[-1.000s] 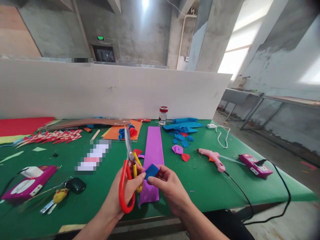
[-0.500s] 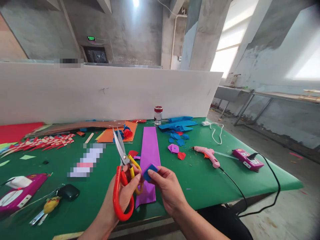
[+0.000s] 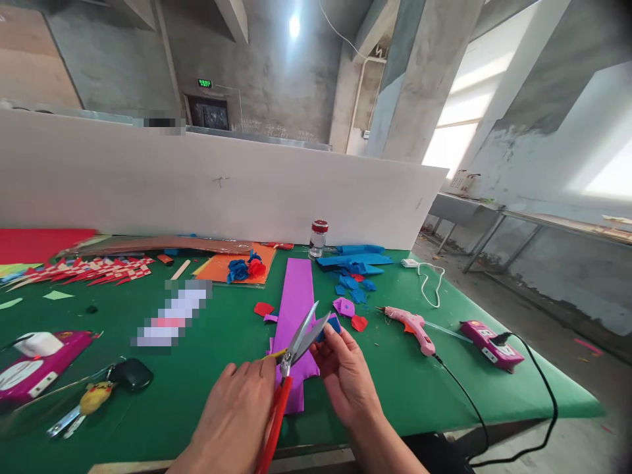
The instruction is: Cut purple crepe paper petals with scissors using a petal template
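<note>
In my left hand [image 3: 237, 411] is a pair of scissors [image 3: 284, 372] with red and yellow handles, the fingers wrapped round them. The blades are parted and point up and right, close to a small folded piece of blue paper [image 3: 330, 326]. My right hand [image 3: 345, 378] pinches that piece between thumb and fingers. Whether a blade touches the paper I cannot tell. Beneath the blades a long strip of purple paper [image 3: 297, 283] lies on the table, partly hidden by the scissors and hands.
A pink glue gun [image 3: 412, 327] with its cord lies right, near a purple power strip [image 3: 494, 345]. Blue paper scraps [image 3: 353, 283] and a red-lidded jar [image 3: 318, 238] stand behind. Left are keys [image 3: 93, 398], another purple power strip [image 3: 49, 375] and blue and red paper flowers [image 3: 247, 267].
The scissors have swung from pointing up and left to pointing right, toward the blue paper. My left hand has turned back-up. My right hand has shifted a little right with the paper.
</note>
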Tool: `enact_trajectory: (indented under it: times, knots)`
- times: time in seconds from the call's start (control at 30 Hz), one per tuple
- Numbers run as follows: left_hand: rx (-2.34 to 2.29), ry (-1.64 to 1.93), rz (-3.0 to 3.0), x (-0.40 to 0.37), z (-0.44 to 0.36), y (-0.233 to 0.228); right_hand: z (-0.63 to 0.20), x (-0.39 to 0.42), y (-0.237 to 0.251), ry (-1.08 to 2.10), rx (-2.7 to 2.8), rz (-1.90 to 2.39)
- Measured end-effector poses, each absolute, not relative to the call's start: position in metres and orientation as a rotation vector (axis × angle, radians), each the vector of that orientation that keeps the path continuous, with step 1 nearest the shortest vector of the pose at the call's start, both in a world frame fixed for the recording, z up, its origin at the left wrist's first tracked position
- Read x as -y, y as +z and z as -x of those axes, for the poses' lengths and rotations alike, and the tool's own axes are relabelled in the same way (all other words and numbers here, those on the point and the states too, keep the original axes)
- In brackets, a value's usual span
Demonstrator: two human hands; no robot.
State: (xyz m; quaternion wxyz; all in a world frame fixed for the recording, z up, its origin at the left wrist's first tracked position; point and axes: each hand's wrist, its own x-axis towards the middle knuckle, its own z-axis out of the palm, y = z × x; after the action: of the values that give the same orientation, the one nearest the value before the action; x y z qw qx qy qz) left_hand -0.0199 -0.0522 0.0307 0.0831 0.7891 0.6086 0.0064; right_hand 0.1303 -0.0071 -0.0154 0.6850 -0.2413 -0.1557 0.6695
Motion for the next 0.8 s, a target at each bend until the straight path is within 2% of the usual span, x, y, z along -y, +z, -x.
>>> enact_trajectory:
  times: [0.33,0.8]
  knots:
    - [-1.692,-0.05,-2.518,0.0512,0.0243,0.0296,-0.1327,0.0097,-0.0103,1.454,0.464,0.63]
    - [-1.67,-0.007,-2.442,0.0529,0.0274,0.0296,-0.1323,0.0117,-0.0084,1.404,0.468,0.668]
